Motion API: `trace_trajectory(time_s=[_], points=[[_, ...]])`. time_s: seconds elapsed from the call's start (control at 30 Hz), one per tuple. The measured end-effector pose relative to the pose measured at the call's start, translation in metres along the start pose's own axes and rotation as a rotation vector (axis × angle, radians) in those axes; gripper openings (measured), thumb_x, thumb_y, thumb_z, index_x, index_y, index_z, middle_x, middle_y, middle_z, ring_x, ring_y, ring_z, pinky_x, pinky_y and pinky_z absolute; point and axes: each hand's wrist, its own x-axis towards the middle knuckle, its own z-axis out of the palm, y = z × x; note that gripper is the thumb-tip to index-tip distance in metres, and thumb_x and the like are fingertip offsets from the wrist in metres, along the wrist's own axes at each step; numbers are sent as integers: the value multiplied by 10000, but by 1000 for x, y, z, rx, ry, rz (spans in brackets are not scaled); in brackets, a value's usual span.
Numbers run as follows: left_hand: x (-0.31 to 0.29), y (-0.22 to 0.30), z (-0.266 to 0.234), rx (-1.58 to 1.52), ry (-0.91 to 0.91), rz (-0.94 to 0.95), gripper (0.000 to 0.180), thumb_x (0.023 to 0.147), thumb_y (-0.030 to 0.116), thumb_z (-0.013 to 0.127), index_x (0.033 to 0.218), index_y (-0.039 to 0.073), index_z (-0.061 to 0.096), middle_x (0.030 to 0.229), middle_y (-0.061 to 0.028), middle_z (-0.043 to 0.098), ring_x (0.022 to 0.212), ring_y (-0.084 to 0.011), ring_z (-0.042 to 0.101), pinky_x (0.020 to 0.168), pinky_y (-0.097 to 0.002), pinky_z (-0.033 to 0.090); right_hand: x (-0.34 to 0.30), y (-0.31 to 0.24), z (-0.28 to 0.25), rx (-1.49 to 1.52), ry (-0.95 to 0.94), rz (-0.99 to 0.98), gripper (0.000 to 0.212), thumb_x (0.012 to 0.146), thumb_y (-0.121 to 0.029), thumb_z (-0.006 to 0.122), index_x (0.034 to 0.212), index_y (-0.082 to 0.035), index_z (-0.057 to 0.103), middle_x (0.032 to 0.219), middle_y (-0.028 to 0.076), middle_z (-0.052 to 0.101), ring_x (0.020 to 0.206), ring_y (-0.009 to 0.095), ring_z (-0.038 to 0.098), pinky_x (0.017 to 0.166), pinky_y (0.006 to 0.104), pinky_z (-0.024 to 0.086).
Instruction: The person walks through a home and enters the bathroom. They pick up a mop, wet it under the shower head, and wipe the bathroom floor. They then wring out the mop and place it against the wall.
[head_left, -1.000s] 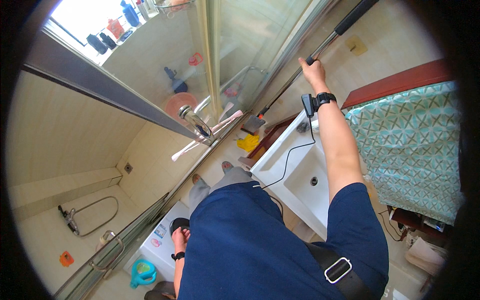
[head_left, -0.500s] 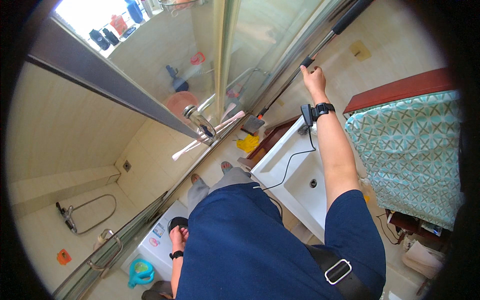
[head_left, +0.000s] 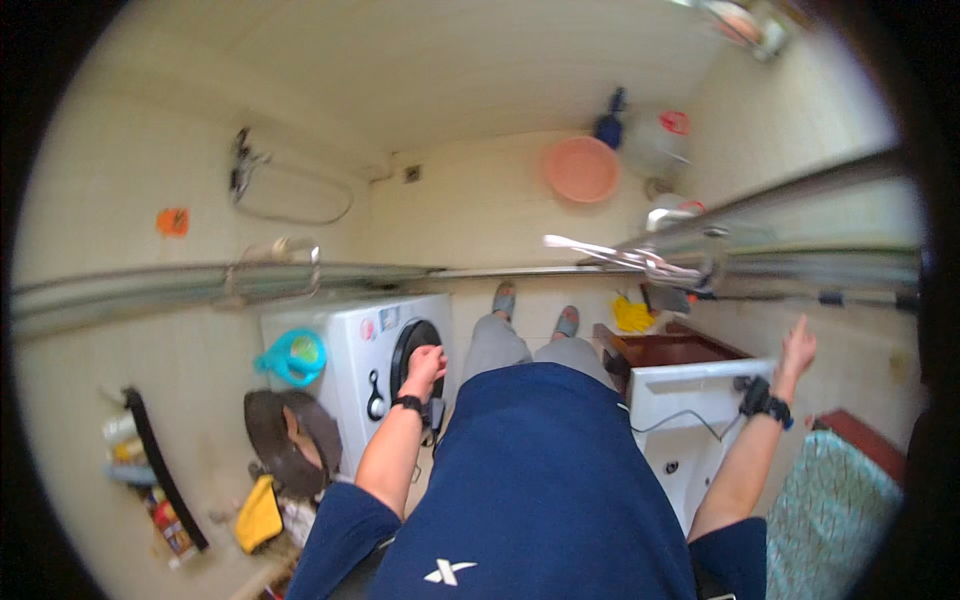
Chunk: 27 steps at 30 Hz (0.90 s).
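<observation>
My left hand (head_left: 425, 369) hangs in front of the round black door (head_left: 407, 350) of a white washing machine (head_left: 350, 335). Its fingers are loosely curled, and I see nothing in them. On the other side, my right hand (head_left: 798, 350) is raised above the corner of the white washbasin (head_left: 690, 400), with at least one finger stretched out. Just beyond its fingertips, apart from them, a long pole with dark grips (head_left: 829, 298) leans along the glass partition. A strapped black device (head_left: 765, 400) with a cable sits on my right wrist.
A sliding glass door rail (head_left: 510, 272) crosses in front of my feet. Beyond it are a pink basin (head_left: 582, 169) and a shower hose (head_left: 290, 215). Yellow gloves (head_left: 632, 314) lie by the dark red cabinet (head_left: 670, 348). A turquoise watering can (head_left: 294, 357) stands on the machine.
My view has swung left toward the shower area and washing machine. My right hand, earlier at the pole's grip, is now apart from it. My left hand stays near the washing machine door.
</observation>
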Motion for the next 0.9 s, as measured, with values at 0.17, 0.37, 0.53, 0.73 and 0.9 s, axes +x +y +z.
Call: trace_trajectory(time_s=[0.17,0.37,0.53,0.73,0.9], points=[[11,-8,-6,59,212,163,355,897,218,635,1170,-7,605,870,-93,710,714,-162,668,592,-307,522,-74,0,6,226,-92,82,337,989,-309,611,1174,-27,618,904,23,628,676,100,525,560,233,442],[17,22,-25,-68,171,194,457,892,201,656,1256,-40,523,859,-141,720,723,-185,698,622,-314,544,-187,-24,34,167,-248,360,465,997,-513,532,700,-173,421,507,-45,349,402,89,356,378,244,272],[9,38,-68,-212,-32,246,384,924,163,649,1229,-34,522,847,-136,703,730,-173,691,618,-302,545,-312,-83,112,-158,-972,218,310,1001,-355,579,779,-137,577,609,-58,477,486,62,414,442,233,325],[2,10,-117,20,57,440,398,921,257,658,1206,-5,565,863,-125,730,761,-207,711,707,-335,549,-460,-196,246,-213,-1622,-163,119,957,-115,595,991,-18,655,772,-18,587,686,73,530,617,225,439],[-31,-34,-138,-82,154,399,370,920,262,661,1175,8,577,848,-115,724,773,-219,712,702,-344,544,-562,-269,323,-482,-1956,-473,200,1005,-171,553,1016,-26,691,673,-33,530,611,69,477,545,258,404]])
